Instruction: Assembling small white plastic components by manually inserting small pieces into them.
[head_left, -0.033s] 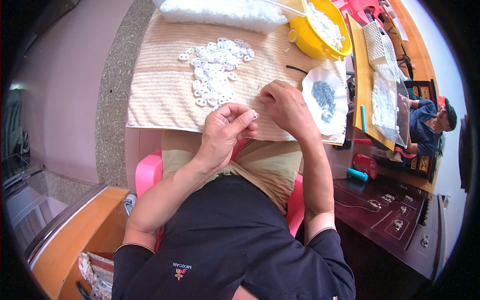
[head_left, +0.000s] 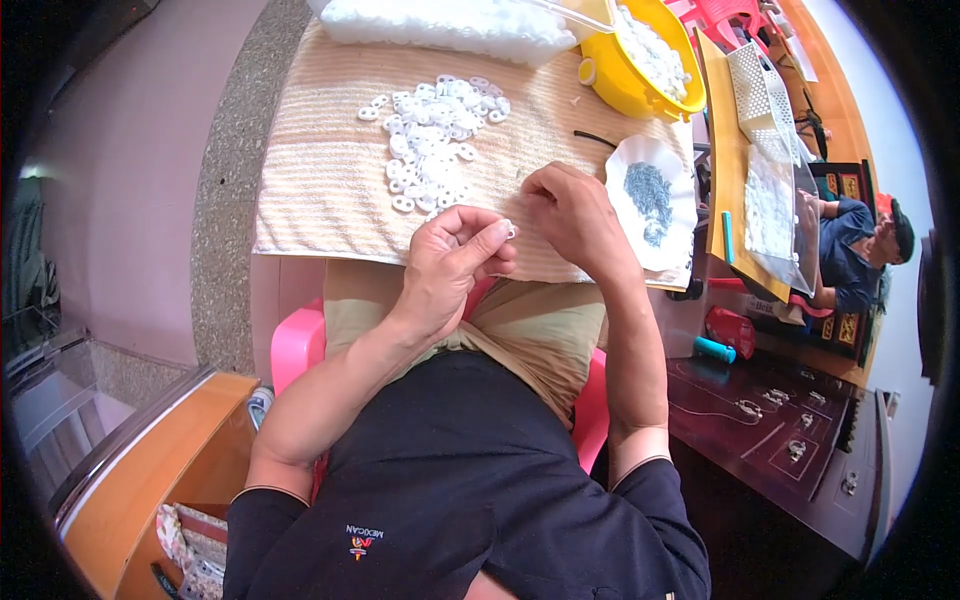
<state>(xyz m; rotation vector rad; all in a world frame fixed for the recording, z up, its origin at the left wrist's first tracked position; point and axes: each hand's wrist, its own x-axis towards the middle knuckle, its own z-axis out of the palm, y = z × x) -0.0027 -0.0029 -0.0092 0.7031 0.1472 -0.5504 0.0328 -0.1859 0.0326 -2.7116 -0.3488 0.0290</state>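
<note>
Between thumb and fingertips, my left hand (head_left: 455, 262) pinches a small white plastic piece (head_left: 511, 230) just over the near edge of a striped towel (head_left: 320, 170). My right hand (head_left: 578, 215) hovers over the towel to the right of it, fingers curled and tips together; whatever they hold, if anything, is hidden. Beyond my left hand lies a heap of small white oval pieces with holes (head_left: 430, 140). Close by my right hand stands a white scalloped dish (head_left: 683, 200) holding a pile of small dark slivers (head_left: 648, 190). A short black strip (head_left: 594, 137) lies beyond that hand.
At the back are a clear bin of white pieces (head_left: 450, 30) and a yellow basin (head_left: 620, 80) of white parts. To the right, a wooden table (head_left: 717, 150) carries a perforated white basket (head_left: 752, 90) and a clear tray (head_left: 800, 255). Another person (head_left: 850, 240) sits beyond it.
</note>
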